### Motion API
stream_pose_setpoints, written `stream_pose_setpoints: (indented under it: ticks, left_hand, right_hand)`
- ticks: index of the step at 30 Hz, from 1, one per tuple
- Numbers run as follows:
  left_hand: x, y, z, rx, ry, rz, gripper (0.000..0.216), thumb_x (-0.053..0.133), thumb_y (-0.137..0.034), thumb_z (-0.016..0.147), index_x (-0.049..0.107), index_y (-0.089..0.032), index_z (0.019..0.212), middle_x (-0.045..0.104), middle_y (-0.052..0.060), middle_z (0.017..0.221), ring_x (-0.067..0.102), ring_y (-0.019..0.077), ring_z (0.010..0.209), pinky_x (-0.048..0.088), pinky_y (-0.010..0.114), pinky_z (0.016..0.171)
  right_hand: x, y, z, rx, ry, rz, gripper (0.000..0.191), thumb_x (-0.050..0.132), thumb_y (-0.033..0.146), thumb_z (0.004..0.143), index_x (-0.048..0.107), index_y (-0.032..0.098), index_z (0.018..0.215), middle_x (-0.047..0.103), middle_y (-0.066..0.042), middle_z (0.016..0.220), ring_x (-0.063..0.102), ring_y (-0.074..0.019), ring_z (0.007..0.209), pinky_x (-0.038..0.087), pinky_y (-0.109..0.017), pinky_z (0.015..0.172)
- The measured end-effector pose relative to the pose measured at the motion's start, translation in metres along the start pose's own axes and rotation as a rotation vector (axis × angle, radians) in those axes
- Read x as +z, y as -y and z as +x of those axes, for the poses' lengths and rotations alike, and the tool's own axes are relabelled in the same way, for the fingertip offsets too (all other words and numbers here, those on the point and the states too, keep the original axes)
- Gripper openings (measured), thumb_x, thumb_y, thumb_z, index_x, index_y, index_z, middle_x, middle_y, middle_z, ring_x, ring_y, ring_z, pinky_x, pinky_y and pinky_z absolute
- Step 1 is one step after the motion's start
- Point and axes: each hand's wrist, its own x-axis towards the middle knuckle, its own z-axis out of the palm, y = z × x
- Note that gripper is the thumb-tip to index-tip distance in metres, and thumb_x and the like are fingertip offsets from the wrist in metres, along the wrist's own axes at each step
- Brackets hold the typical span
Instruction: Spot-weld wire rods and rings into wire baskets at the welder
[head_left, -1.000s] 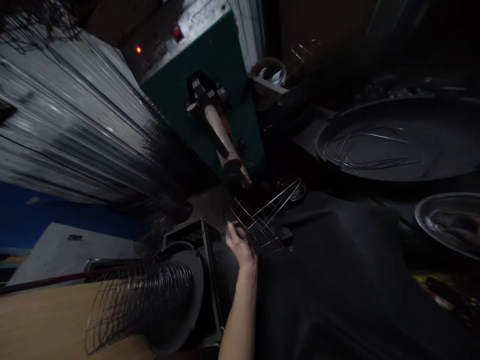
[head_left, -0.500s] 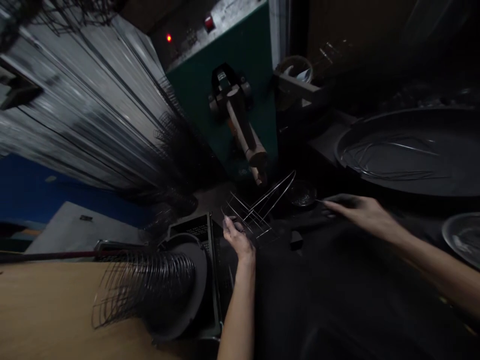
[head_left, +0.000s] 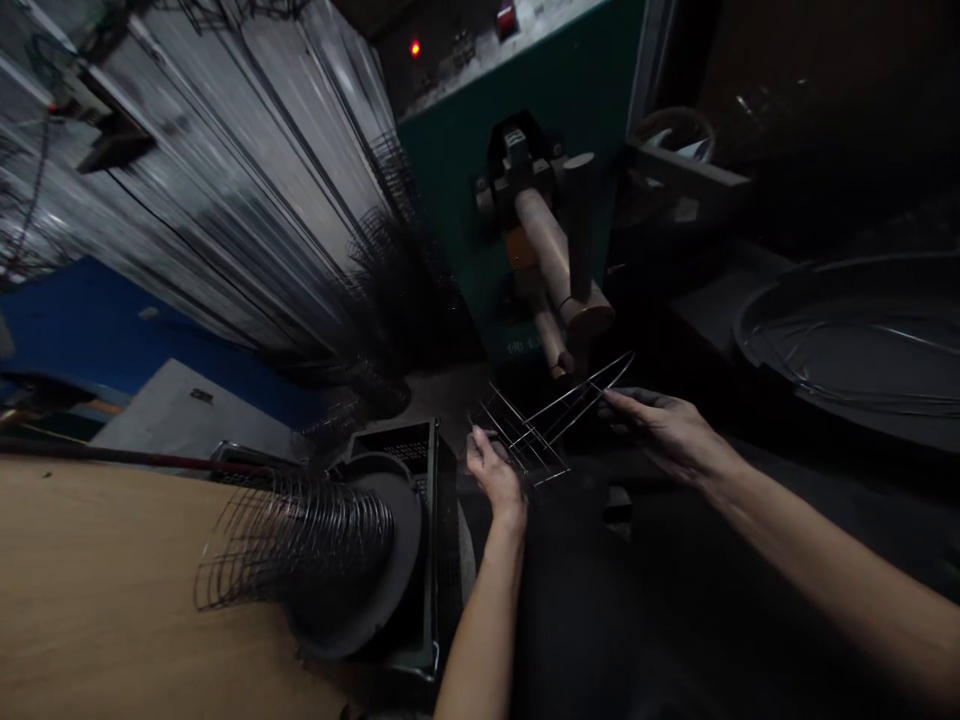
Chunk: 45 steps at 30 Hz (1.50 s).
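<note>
My left hand (head_left: 496, 477) grips the near end of a small wire frame (head_left: 541, 422), a long wire loop with several short cross wires. The frame lies just below the cylindrical arms of a green machine (head_left: 559, 262). My right hand (head_left: 661, 428) pinches the far rounded end of the frame's loop, fingers closed on the wire. Both forearms reach in from the bottom and right of the view over a dark surface.
A stack of wire rings (head_left: 292, 535) lies on a dark tray (head_left: 420, 540) left of my left arm. A wooden tabletop (head_left: 97, 590) fills the lower left. A large dark pan (head_left: 855, 345) holding loose wires sits at right. Corrugated metal sheeting (head_left: 225, 200) rises at the back left.
My right hand came in from the right and closed on the far end of the wire frame. My left hand kept its grip. The view shifted, so the machine sits further right.
</note>
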Motion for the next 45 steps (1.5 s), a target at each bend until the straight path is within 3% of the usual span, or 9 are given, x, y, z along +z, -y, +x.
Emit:
stream_pose_setpoints:
  ticks: [10, 19, 26, 31, 36, 45]
  left_hand:
    - [0.005, -0.002, -0.001, -0.022, -0.004, -0.018, 0.056, 0.060, -0.073, 0.072, 0.049, -0.018, 0.076, 0.027, -0.009, 0.057, 0.024, 0.0052, 0.048, 0.020, 0.019, 0.045]
    - [0.012, -0.015, 0.000, -0.080, 0.013, -0.018, 0.051, 0.059, -0.067, 0.077, 0.050, -0.018, 0.076, 0.030, -0.008, 0.058, 0.028, 0.0049, 0.048, 0.024, 0.018, 0.047]
    - [0.011, -0.023, -0.001, -0.165, 0.015, 0.006, 0.046, 0.060, -0.063, 0.079, 0.052, -0.018, 0.080, 0.036, -0.007, 0.059, 0.035, 0.0052, 0.049, 0.029, 0.018, 0.049]
    - [0.010, -0.022, 0.000, -0.150, 0.075, -0.055, 0.052, 0.063, -0.068, 0.073, 0.050, -0.018, 0.079, 0.028, -0.010, 0.055, 0.027, 0.0047, 0.045, 0.021, 0.018, 0.045]
    - [0.014, -0.023, 0.006, -0.135, 0.050, -0.081, 0.056, 0.065, -0.071, 0.068, 0.047, -0.018, 0.076, 0.029, -0.010, 0.054, 0.027, 0.0042, 0.044, 0.021, 0.018, 0.044]
    - [0.016, -0.032, 0.015, -0.108, 0.043, -0.026, 0.054, 0.063, -0.070, 0.071, 0.050, -0.018, 0.079, 0.029, -0.011, 0.051, 0.024, 0.0034, 0.040, 0.020, 0.017, 0.041]
  right_hand:
    - [0.008, 0.002, -0.003, 0.060, -0.027, 0.000, 0.013, 0.065, 0.008, 0.081, 0.067, 0.014, 0.069, 0.063, -0.003, 0.068, 0.057, -0.0052, 0.056, 0.045, -0.011, 0.046]
    - [0.008, 0.004, 0.002, -0.013, 0.017, -0.052, 0.006, 0.069, 0.013, 0.078, 0.066, 0.015, 0.073, 0.064, -0.002, 0.071, 0.058, -0.0072, 0.057, 0.046, -0.014, 0.048]
    - [0.021, 0.014, -0.007, 0.049, -0.082, -0.013, 0.014, 0.063, 0.006, 0.081, 0.065, 0.014, 0.070, 0.065, -0.002, 0.070, 0.059, -0.0056, 0.057, 0.044, -0.010, 0.046]
    - [0.008, 0.007, -0.013, 0.080, -0.066, -0.003, 0.007, 0.064, 0.011, 0.083, 0.068, 0.014, 0.078, 0.067, -0.004, 0.078, 0.061, -0.0065, 0.062, 0.044, -0.010, 0.046]
    - [-0.005, 0.004, -0.014, 0.094, -0.083, 0.021, 0.009, 0.065, 0.011, 0.083, 0.069, 0.014, 0.077, 0.067, -0.004, 0.079, 0.062, -0.0083, 0.068, 0.048, -0.011, 0.052]
    - [-0.002, 0.016, -0.019, 0.118, -0.115, 0.036, 0.015, 0.061, 0.006, 0.084, 0.069, 0.014, 0.073, 0.065, -0.003, 0.076, 0.058, -0.0060, 0.062, 0.043, -0.011, 0.048]
